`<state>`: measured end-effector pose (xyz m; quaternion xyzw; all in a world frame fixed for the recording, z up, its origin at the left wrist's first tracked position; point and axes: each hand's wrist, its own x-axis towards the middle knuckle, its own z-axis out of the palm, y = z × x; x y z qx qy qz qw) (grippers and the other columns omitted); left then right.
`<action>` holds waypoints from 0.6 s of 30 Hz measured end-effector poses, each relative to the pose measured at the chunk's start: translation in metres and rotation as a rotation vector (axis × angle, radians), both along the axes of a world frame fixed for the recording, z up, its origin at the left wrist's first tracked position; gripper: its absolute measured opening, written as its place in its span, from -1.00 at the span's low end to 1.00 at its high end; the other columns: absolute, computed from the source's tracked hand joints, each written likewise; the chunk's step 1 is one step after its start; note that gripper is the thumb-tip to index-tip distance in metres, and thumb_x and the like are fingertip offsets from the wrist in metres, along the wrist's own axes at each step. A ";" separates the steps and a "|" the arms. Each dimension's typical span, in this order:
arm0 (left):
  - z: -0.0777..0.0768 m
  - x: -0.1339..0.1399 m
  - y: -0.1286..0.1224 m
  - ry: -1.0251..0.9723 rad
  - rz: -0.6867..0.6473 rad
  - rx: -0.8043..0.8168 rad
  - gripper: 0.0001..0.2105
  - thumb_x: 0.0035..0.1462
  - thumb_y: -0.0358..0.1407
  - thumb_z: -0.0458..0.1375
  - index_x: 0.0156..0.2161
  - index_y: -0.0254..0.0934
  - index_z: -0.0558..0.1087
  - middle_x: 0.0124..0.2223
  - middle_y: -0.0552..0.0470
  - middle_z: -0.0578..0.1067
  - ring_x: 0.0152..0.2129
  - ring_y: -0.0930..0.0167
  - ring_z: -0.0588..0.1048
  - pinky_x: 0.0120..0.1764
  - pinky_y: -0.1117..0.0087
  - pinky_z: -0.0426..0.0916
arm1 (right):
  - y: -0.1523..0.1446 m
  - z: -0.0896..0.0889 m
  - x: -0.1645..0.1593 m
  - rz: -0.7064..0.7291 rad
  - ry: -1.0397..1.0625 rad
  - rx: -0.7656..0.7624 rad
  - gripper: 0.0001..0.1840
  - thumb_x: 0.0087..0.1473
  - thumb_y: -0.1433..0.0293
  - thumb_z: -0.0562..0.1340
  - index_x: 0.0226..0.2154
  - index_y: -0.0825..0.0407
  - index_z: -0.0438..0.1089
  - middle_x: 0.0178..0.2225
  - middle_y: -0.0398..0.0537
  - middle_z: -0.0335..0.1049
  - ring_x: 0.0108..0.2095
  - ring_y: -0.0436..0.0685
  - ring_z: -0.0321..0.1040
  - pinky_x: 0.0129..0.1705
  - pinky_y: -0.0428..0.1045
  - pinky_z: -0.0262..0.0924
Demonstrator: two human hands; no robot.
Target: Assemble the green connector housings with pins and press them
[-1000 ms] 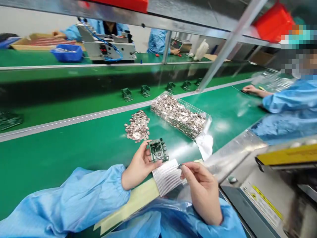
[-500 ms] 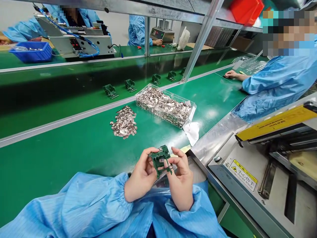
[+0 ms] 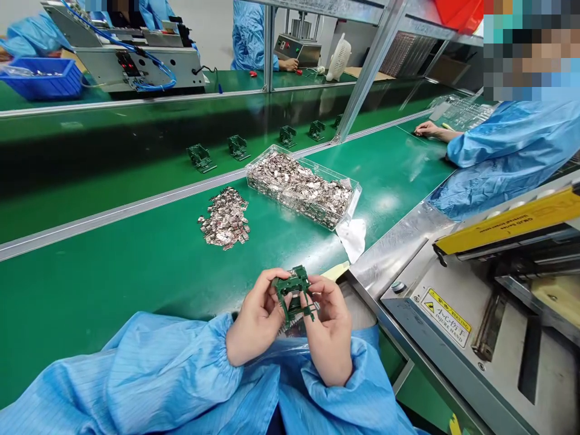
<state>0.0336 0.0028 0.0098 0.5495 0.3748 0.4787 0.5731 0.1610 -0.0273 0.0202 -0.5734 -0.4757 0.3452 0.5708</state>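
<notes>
Between my two hands, just in front of my body, is a green circuit board assembly made of several joined pieces. The fingers of my left hand are closed round its left side. My right hand grips the right side with thumb and fingers. Small metal parts show inside the assembly, too small to make out. On the green bench ahead lies a loose pile of small silvery metal pieces. Beside it stands a clear plastic tray heaped with similar pieces.
Several similar green assemblies stand in a row beyond the metal rail. A white cloth or paper lies by the tray. At right is a machine with a hand-injury warning label. A co-worker's hand rests on the bench farther right.
The fingers of my right hand have closed in on the right side of the green assembly; before, they were more raised and spread. The view has shifted slightly.
</notes>
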 end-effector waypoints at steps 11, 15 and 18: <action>0.012 0.002 -0.006 0.068 0.044 -0.027 -0.79 0.19 -0.27 0.15 -0.08 -0.24 0.31 -0.22 0.02 0.46 -0.35 0.46 0.45 -0.27 0.48 0.43 | 0.000 0.005 -0.009 -0.041 0.320 -0.047 -0.84 -0.04 0.34 0.35 -0.48 0.01 0.35 -0.43 -0.14 0.38 -0.46 0.02 0.36 -0.50 -0.12 0.31; 0.014 0.006 -0.009 0.088 -0.001 -0.054 -0.75 0.16 -0.26 0.18 -0.08 -0.24 0.32 -0.23 0.01 0.47 -0.36 0.44 0.46 -0.28 0.43 0.46 | -0.006 0.003 -0.003 -0.017 0.363 -0.103 -0.78 -0.05 0.28 0.37 -0.46 0.00 0.32 -0.47 -0.17 0.34 -0.53 0.01 0.30 -0.55 -0.12 0.28; 0.011 0.008 -0.002 0.093 -0.039 -0.051 -0.72 0.14 -0.25 0.20 -0.06 -0.24 0.31 -0.22 0.00 0.46 -0.36 0.43 0.47 -0.30 0.42 0.46 | -0.015 -0.007 0.015 -0.081 0.301 -0.078 -0.79 0.05 0.23 0.31 -0.35 0.00 0.37 -0.41 -0.13 0.39 -0.42 0.05 0.35 -0.38 -0.08 0.33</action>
